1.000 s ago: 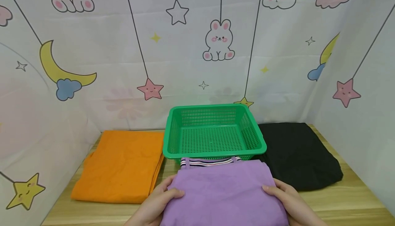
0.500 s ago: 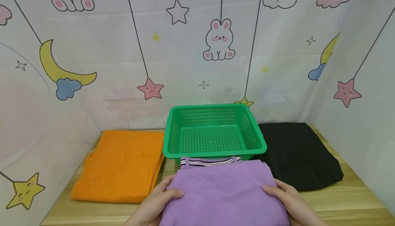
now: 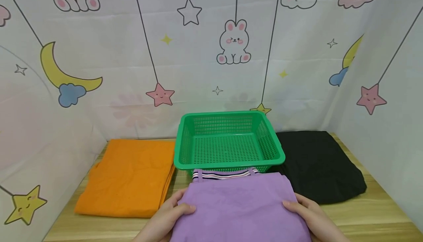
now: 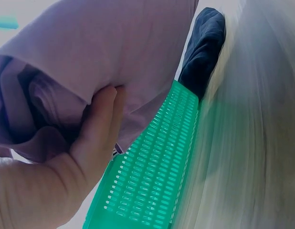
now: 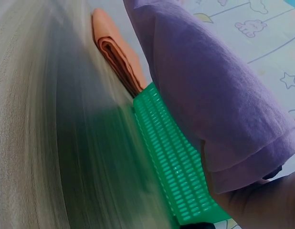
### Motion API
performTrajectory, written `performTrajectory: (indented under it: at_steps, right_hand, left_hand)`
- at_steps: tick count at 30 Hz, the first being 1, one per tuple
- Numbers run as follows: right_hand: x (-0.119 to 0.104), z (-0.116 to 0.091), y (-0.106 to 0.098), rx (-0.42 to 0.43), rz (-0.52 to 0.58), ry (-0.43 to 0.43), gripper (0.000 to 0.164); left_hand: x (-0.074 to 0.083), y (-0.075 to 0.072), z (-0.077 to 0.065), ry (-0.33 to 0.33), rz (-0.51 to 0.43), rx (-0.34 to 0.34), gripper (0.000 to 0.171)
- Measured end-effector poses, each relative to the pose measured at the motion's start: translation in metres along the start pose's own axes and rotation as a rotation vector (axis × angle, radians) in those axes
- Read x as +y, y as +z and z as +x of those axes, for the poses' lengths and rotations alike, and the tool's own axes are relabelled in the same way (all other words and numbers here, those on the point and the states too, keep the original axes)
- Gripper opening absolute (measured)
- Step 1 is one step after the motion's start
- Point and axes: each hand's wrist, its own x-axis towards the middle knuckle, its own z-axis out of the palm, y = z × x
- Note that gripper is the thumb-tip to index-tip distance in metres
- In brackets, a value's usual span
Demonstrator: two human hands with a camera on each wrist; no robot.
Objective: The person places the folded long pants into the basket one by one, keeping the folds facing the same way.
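Note:
Folded purple pants (image 3: 238, 209) are held up at the front of the table, just before the basket, their lower part cut off by the head view's edge. A striped waistband (image 3: 226, 174) with loops shows along their far edge. My left hand (image 3: 167, 215) grips the left side, thumb on top and fingers underneath. The right side is gripped the same way by my right hand (image 3: 310, 213). In the left wrist view, rolled layers of the pants (image 4: 133, 47) bunch by the thumb. Most fingers of both hands are hidden under the fabric.
Behind the pants stands a green plastic basket (image 3: 229, 165), its inside bare. Folded orange cloth (image 3: 132, 176) lies left of it, folded black cloth (image 3: 320, 165) to the right. The wooden table (image 3: 373, 212) ends at a white curtain (image 3: 198, 58) printed with cartoons.
Hardly anything differs. Both hands keep their grip on the pants, and the whole head view has shifted very slightly.

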Motion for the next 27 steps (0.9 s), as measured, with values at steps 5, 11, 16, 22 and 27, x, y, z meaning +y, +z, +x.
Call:
performTrajectory:
  at_steps: [5,11,16,22,27]
  right_hand:
    - [0.0,-0.003,0.0,0.026,-0.026,0.002,0.074]
    - [-0.002,-0.006,0.001,0.036,-0.029,0.0,0.074]
    - [-0.006,-0.008,0.002,0.034,-0.02,-0.019,0.071]
    - [-0.011,-0.009,0.002,0.012,0.003,-0.035,0.069]
    - [-0.013,-0.008,0.002,-0.009,0.02,-0.048,0.07]
  left_hand:
    - [0.0,0.0,-0.001,0.0,0.02,0.003,0.068]
    - [0.003,0.002,-0.002,0.007,0.023,0.001,0.067]
    - [0.006,0.003,-0.004,0.022,0.0,-0.019,0.066]
    - [0.01,0.004,-0.005,0.019,-0.024,-0.025,0.066]
    - [0.012,0.005,-0.007,0.024,-0.029,-0.025,0.062]
